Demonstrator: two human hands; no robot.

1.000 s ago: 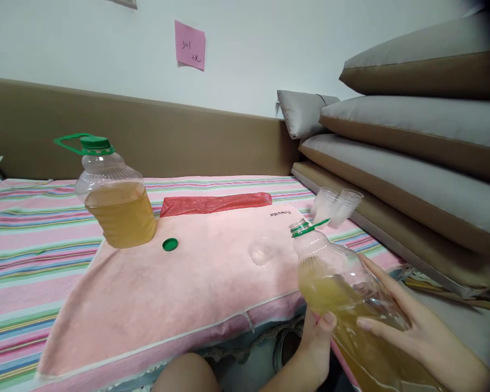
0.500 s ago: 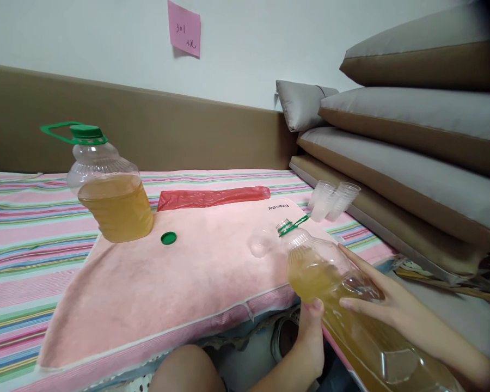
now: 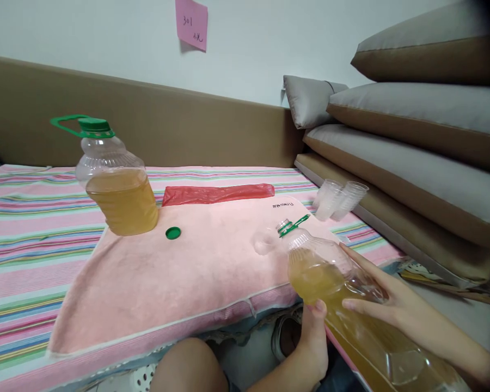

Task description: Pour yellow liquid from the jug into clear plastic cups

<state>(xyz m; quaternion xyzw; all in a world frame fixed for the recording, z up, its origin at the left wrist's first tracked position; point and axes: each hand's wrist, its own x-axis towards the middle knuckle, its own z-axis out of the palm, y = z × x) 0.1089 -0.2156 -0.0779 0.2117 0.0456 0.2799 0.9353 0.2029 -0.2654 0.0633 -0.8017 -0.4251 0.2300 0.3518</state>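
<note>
Both my hands hold a large clear bottle point(image 3: 330, 277) of yellow liquid, uncapped, with a green neck ring, tilted toward the left. My left hand point(image 3: 312, 343) supports it from below. Over its upper side lies my right hand point(image 3: 386, 302). Its mouth points at a small clear plastic cup point(image 3: 263, 241) standing on the pink towel point(image 3: 179, 283). A green cap point(image 3: 173, 233) lies loose on the towel. A second bottle point(image 3: 116, 182) of yellow liquid with a green cap and handle stands upright at the towel's far left corner.
A red plastic bag point(image 3: 218, 193) lies along the towel's far edge. Stacked clear cups point(image 3: 338, 200) rest on their sides at the right. Grey-brown cushions point(image 3: 412, 147) are piled on the right. A striped sheet point(image 3: 28, 239) covers the surface. My knee point(image 3: 185, 367) is below.
The tilted bottle has moved left and forward, its mouth now close to the small cup. Both hands moved with it. The view shifted slightly.
</note>
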